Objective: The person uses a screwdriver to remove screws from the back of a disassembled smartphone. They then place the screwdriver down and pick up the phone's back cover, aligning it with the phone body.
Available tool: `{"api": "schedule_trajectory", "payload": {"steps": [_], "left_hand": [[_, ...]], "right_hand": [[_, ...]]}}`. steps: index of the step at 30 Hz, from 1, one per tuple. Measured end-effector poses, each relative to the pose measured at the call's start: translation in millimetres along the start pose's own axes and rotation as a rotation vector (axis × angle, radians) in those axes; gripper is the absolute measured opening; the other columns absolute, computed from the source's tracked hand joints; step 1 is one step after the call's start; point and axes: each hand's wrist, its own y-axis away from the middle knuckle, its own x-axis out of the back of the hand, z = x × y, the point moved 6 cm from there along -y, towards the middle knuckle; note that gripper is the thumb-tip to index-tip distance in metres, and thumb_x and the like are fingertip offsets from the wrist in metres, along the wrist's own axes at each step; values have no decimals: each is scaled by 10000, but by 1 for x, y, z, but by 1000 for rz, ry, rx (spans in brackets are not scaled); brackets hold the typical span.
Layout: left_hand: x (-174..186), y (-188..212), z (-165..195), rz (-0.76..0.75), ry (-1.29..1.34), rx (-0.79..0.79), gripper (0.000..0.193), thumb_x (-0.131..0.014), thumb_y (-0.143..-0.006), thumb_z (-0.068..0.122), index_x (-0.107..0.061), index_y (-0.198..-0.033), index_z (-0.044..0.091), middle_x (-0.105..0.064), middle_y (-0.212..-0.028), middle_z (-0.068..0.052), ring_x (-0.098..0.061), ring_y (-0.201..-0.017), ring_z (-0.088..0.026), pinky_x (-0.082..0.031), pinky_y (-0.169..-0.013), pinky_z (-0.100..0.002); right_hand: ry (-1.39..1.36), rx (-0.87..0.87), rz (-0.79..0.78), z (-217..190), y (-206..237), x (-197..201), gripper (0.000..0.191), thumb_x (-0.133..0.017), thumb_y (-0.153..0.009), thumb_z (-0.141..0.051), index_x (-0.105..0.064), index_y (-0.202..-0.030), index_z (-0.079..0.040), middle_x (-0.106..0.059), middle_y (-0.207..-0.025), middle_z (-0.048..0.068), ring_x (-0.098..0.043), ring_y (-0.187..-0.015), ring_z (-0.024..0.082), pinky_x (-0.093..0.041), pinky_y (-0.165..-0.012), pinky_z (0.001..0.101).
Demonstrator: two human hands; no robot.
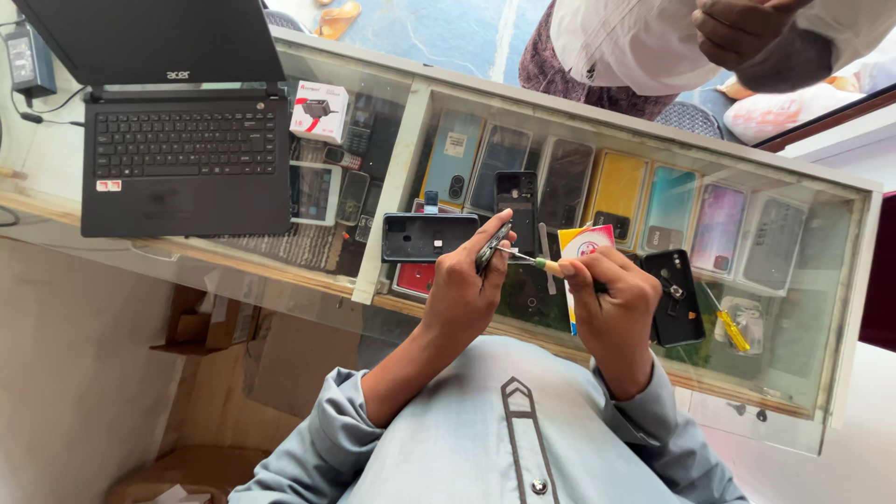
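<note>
Glass counter top (821, 280) runs across the view, a display case with rows of phones (618, 191) laid under it. Left hand (464, 285) is closed around a small dark phone (492, 247), held on edge above the glass, thumb and fingers clamped on its sides. Right hand (611, 294) is closed on a screwdriver (534, 260) with a pale yellow-green handle; the thin metal shaft points left and its tip meets the small dark phone (exact contact point too small to tell). Both hands hover close together over the middle of the case, just in front of the person's light blue shirt (485, 439). A black phone back cover (425, 235) lies flat on the glass just left of the left hand. Another black phone (674, 299) lies on the glass right of the right hand, and a white and red card (583, 245) sits behind the screwdriver. An open black laptop (182, 140) rests on the far left of the counter, with a small white box (319, 110) beside it. A second person (653, 47) stands across the counter at the top, one hand (737, 28) visible.
</note>
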Motion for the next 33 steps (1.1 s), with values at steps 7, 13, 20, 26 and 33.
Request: {"api": "schedule_trajectory", "payload": {"steps": [7, 13, 20, 26, 33], "left_hand": [[-1, -1, -7, -6, -12, 68, 386, -560, -1048, 169, -587, -1399, 11, -774, -1063, -187, -796, -923, -236, -609, -822, -325], [0, 0, -11, 0, -11, 51, 386, -564, -1056, 172, -587, -1405, 7, -772, -1068, -190, -792, -938, -238, -606, -831, -332], [0, 0, -13, 6, -10, 27, 398, -563, -1055, 174, -579, -1408, -8, -767, -1084, -203, -788, -969, -245, -608, -844, -329], [0, 1, -13, -3, -22, -7, 391, -556, -1062, 167, -574, -1411, -9, -763, -1095, -207, -785, -1011, -263, -605, -875, -341], [-3, 0, -17, -13, -34, 31, 390, -559, -1057, 175, -583, -1406, 4, -766, -1080, -206, -786, -995, -273, -608, -861, -347]], "right_hand": [[-5, -10, -30, 4, 3, -4, 118, -774, -931, -155, -756, -918, -39, -655, -773, 79, -639, -659, 201, -482, -640, 289], [-67, -4, -16, 6, 4, -8, 91, -759, -949, -116, -745, -955, -27, -663, -807, 83, -647, -696, 197, -495, -669, 297], [-56, -73, -49, 11, 3, -14, 93, -729, -960, -98, -749, -929, -12, -648, -759, 83, -631, -654, 182, -477, -630, 305], [-111, -11, -38, 11, 5, -13, 142, -750, -945, -151, -739, -970, -12, -676, -794, 80, -644, -679, 173, -500, -654, 286], [-145, 38, -15, 17, 6, -13, 184, -757, -942, -180, -715, -964, -2, -658, -825, 106, -650, -732, 177, -502, -682, 279]]}}
